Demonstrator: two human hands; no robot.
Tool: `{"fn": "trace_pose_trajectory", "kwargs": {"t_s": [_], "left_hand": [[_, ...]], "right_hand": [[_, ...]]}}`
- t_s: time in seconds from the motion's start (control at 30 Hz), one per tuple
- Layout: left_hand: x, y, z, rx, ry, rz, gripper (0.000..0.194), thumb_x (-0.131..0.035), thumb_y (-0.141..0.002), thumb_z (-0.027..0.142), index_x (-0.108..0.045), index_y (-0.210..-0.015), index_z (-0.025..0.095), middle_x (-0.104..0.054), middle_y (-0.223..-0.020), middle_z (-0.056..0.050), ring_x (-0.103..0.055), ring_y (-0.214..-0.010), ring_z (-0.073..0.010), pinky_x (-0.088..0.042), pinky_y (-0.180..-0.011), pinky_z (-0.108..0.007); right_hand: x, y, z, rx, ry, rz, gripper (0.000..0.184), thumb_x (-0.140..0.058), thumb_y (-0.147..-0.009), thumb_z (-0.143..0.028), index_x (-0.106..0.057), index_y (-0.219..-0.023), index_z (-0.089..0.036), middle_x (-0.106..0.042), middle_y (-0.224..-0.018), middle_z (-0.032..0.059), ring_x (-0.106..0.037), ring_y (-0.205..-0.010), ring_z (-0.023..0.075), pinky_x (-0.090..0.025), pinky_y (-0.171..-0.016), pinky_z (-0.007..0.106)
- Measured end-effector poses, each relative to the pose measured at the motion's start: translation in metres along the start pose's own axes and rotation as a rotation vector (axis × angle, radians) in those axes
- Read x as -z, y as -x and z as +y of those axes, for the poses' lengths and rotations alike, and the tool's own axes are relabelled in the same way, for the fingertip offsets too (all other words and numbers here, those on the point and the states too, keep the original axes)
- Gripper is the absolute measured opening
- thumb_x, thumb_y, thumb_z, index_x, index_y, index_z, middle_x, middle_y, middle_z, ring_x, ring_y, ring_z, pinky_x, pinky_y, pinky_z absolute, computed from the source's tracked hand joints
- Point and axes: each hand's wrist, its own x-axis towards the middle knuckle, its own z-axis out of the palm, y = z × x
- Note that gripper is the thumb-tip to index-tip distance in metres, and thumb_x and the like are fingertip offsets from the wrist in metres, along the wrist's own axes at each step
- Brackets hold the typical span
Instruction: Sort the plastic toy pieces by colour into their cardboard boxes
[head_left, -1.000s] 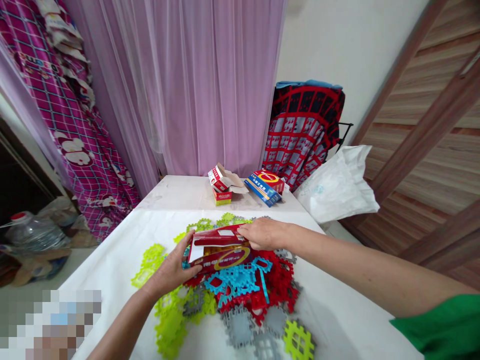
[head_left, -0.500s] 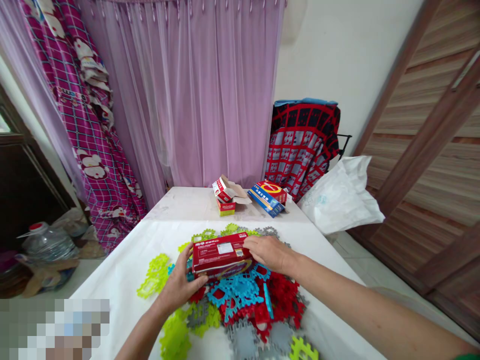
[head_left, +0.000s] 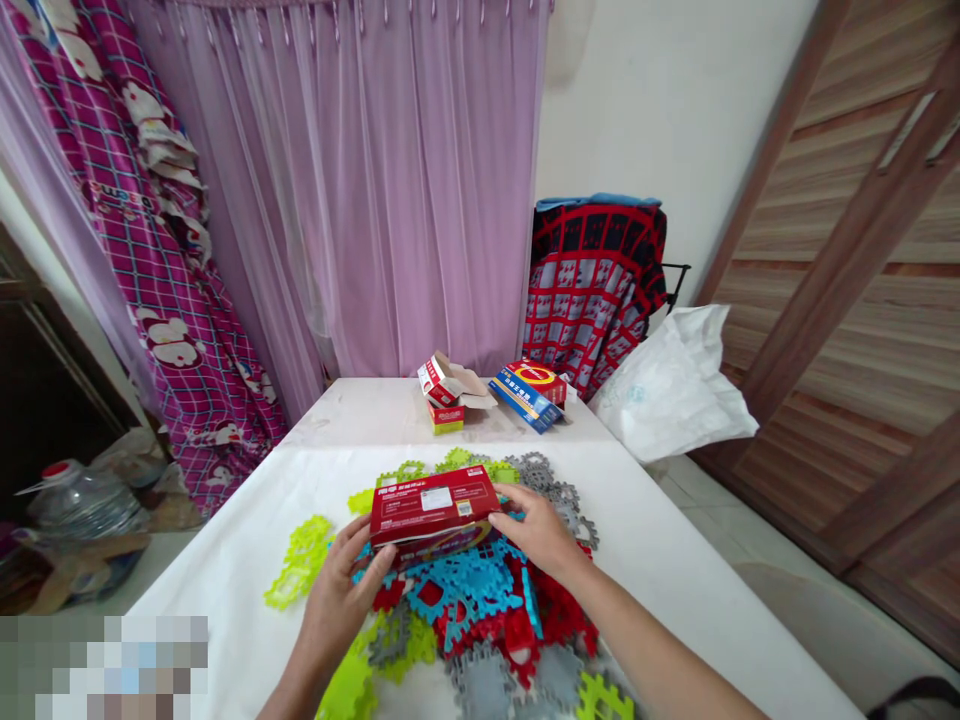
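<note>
Left hand [head_left: 341,610] and right hand [head_left: 540,530] grasp a red carton [head_left: 433,510] at either end, above a heap of interlocking plastic tiles [head_left: 480,600] in lime, blue, red and grey on a white-covered table [head_left: 660,540]; an opened red-and-white carton [head_left: 450,380] and a blue-and-red box [head_left: 527,395] lie at the far end

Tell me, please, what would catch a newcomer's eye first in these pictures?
A red cardboard box stands out first, held between the left hand and right hand over a heap of bright plastic tiles on the white table. At the table's far end sit an opened red-and-white box and a blue box. A purple curtain hangs behind them.
</note>
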Motion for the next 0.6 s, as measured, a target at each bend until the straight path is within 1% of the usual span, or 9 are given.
{"fn": "trace_pose_trajectory", "kwargs": {"t_s": [0.07,0.13,0.27,0.3,0.37,0.43,0.47,0.53,0.6], "left_hand": [[-0.004,-0.001,0.0,0.016,-0.026,0.038,0.058,-0.051,-0.08,0.07,-0.072,-0.108,0.025,-0.062,-0.127,-0.008,-0.057,-0.122,-0.0267,-0.052,-0.1,-0.041],[-0.01,-0.002,-0.001,0.03,-0.04,0.056,0.061,-0.045,-0.08,0.074,-0.073,-0.103,0.024,-0.063,-0.124,-0.008,-0.057,-0.121,-0.0272,-0.048,-0.105,-0.044],[-0.018,-0.003,-0.005,0.049,-0.052,0.058,0.063,-0.042,-0.081,0.076,-0.074,-0.095,0.023,-0.064,-0.121,-0.009,-0.055,-0.122,-0.029,-0.044,-0.108,-0.048],[-0.018,-0.003,-0.005,0.057,-0.053,0.064,0.063,-0.042,-0.081,0.075,-0.074,-0.095,0.023,-0.063,-0.122,-0.009,-0.054,-0.124,-0.0294,-0.043,-0.109,-0.049],[-0.017,-0.005,-0.004,0.073,-0.052,0.079,0.06,-0.042,-0.083,0.073,-0.073,-0.096,0.023,-0.061,-0.128,-0.009,-0.051,-0.129,-0.0303,-0.041,-0.11,-0.051],[-0.012,-0.008,-0.001,0.086,-0.054,0.095,0.053,-0.046,-0.084,0.069,-0.072,-0.098,0.025,-0.054,-0.139,-0.009,-0.044,-0.136,-0.0305,-0.037,-0.113,-0.052],[-0.008,-0.011,0.0,0.087,-0.061,0.105,0.05,-0.048,-0.084,0.067,-0.071,-0.099,0.025,-0.05,-0.144,-0.008,-0.042,-0.139,-0.0304,-0.036,-0.114,-0.051],[-0.002,-0.018,0.004,0.065,-0.097,0.133,0.045,-0.05,-0.084,0.064,-0.071,-0.097,0.026,-0.045,-0.148,-0.007,-0.042,-0.138,-0.0297,-0.037,-0.113,-0.049],[0.003,-0.027,0.007,0.022,-0.144,0.161,0.044,-0.052,-0.083,0.063,-0.071,-0.097,0.026,-0.049,-0.143,-0.007,-0.049,-0.133,-0.0281,-0.04,-0.111,-0.046]], "right_hand": [[-0.008,0.002,0.002,-0.037,-0.091,0.032,0.045,-0.061,-0.077,-0.024,-0.066,-0.121,-0.022,-0.069,-0.122,0.0072,-0.066,-0.106,0.0241,-0.052,-0.095,0.04],[-0.015,0.005,0.003,-0.063,-0.144,0.043,0.041,-0.058,-0.078,-0.022,-0.067,-0.118,-0.022,-0.07,-0.12,0.0073,-0.065,-0.109,0.0236,-0.051,-0.098,0.041],[-0.022,0.006,0.001,-0.022,-0.01,0.07,0.024,-0.057,-0.078,-0.019,-0.07,-0.098,-0.023,-0.063,-0.131,0.0068,-0.055,-0.125,0.0225,-0.04,-0.109,0.041],[-0.021,0.006,0.001,-0.012,0.013,0.055,0.019,-0.056,-0.08,-0.02,-0.07,-0.093,-0.023,-0.063,-0.131,0.0067,-0.055,-0.124,0.0218,-0.04,-0.109,0.041],[-0.015,0.003,-0.001,0.003,0.021,0.003,0.012,-0.055,-0.082,-0.021,-0.066,-0.08,-0.023,-0.066,-0.122,0.0066,-0.06,-0.116,0.0206,-0.043,-0.105,0.039],[-0.007,0.0,-0.004,0.019,0.005,-0.036,0.014,-0.055,-0.083,-0.023,-0.063,-0.073,-0.022,-0.069,-0.113,0.0064,-0.063,-0.108,0.0202,-0.046,-0.101,0.038],[-0.003,-0.002,-0.007,0.024,-0.008,-0.042,0.013,-0.056,-0.083,-0.024,-0.064,-0.073,-0.022,-0.07,-0.111,0.0066,-0.063,-0.107,0.0202,-0.046,-0.1,0.037],[0.003,-0.007,-0.012,0.029,-0.019,-0.022,0.012,-0.058,-0.083,-0.025,-0.069,-0.08,-0.022,-0.068,-0.117,0.0075,-0.062,-0.11,0.0209,-0.046,-0.101,0.037],[0.007,-0.012,-0.017,0.033,0.007,0.021,0.016,-0.059,-0.082,-0.025,-0.073,-0.089,-0.022,-0.065,-0.125,0.008,-0.059,-0.116,0.0218,-0.045,-0.102,0.037]]}}
